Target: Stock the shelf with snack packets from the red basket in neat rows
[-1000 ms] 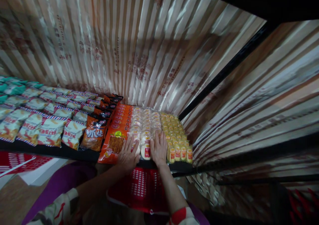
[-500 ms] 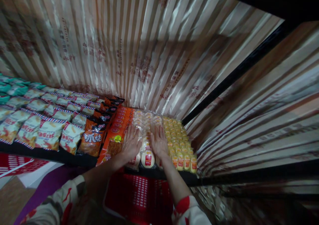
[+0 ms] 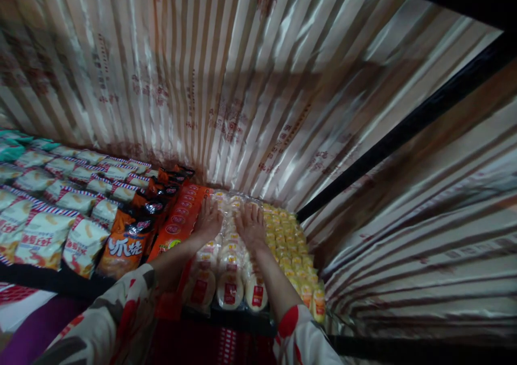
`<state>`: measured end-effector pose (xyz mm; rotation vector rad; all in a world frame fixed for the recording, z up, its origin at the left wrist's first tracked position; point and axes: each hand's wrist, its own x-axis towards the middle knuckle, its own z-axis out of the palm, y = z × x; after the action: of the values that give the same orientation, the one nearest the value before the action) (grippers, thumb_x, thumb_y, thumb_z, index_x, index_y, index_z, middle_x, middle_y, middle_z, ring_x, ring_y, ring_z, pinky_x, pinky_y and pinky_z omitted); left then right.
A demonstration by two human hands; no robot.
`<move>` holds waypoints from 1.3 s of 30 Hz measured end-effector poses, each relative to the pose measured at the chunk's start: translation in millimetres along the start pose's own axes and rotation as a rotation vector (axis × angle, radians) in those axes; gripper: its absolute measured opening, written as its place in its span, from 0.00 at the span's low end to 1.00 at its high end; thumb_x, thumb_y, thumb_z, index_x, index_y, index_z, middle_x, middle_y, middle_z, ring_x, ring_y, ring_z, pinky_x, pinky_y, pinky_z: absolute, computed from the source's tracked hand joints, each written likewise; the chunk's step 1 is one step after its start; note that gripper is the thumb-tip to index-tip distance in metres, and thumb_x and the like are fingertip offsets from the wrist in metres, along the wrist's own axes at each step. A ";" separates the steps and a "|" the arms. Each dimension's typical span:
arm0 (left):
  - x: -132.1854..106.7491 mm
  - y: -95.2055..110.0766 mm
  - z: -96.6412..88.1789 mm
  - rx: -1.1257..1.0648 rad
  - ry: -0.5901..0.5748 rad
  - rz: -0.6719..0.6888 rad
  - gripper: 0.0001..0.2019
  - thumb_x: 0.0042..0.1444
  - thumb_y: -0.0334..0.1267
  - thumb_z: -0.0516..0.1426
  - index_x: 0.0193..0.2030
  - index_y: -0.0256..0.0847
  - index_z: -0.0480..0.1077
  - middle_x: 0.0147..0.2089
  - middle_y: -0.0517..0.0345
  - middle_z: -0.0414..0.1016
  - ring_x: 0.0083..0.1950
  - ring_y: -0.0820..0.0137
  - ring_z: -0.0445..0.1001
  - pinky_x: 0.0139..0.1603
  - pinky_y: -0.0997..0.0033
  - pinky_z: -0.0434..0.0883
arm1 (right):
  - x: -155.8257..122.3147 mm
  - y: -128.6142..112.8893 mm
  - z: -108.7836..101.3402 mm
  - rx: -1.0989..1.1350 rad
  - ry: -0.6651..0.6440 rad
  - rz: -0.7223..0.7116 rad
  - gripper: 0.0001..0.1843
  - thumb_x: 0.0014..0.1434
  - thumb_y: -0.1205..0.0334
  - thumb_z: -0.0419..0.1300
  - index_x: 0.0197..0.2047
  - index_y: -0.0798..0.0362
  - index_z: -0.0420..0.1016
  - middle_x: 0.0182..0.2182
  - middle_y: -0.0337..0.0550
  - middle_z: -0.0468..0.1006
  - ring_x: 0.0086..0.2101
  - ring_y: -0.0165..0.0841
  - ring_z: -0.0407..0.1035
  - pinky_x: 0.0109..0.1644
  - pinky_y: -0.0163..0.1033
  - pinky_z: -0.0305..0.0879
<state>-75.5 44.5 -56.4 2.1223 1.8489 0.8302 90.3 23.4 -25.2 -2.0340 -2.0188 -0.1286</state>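
Left hand: your left hand lies palm down, fingers straight and a little apart, on the left row towards the back, by the edge of the orange bag; it grips nothing
Right hand: your right hand is stretched flat too, fingers slightly fanned, over the back part of the right row; it has hold of nothing, and how hard either palm presses you cannot tell from here
White packs: the white packs sit on the shelf in three rows running front to back, between the orange bag and the yellow packs
Just changed: your hands have gone from the front of these rows to deeper in, nearer the striped backing
Meaning: all three front packs are now uncovered, labels showing, so your touch seems to bear on the back packs alone
Left along the shelf: snack bags stand in ranks
Below: a red basket, partly in view
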 end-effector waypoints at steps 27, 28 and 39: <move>24.0 5.3 -10.7 0.068 -0.080 0.021 0.26 0.64 0.42 0.43 0.65 0.30 0.54 0.69 0.41 0.49 0.71 0.57 0.43 0.68 0.54 0.48 | 14.1 -8.3 -17.4 -0.035 -0.133 0.131 0.33 0.64 0.45 0.40 0.68 0.51 0.48 0.67 0.52 0.46 0.66 0.44 0.37 0.66 0.51 0.37; 28.7 3.9 -10.1 0.069 -0.092 0.029 0.26 0.64 0.42 0.42 0.65 0.29 0.54 0.69 0.41 0.50 0.71 0.57 0.43 0.68 0.55 0.48 | 16.4 -7.0 -18.5 -0.035 -0.144 0.131 0.33 0.64 0.45 0.40 0.68 0.51 0.48 0.67 0.52 0.46 0.66 0.44 0.37 0.65 0.52 0.38; 32.3 -0.9 8.6 0.091 -0.078 0.134 0.25 0.64 0.43 0.42 0.63 0.30 0.57 0.64 0.37 0.58 0.67 0.55 0.53 0.65 0.49 0.54 | 22.4 -5.4 4.3 -0.032 -0.202 0.080 0.33 0.65 0.44 0.37 0.68 0.50 0.46 0.67 0.47 0.49 0.66 0.43 0.36 0.66 0.52 0.34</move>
<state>-69.9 77.4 -55.0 2.3209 1.7530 0.6915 85.0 46.1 -22.9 -2.2240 -2.0579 0.0632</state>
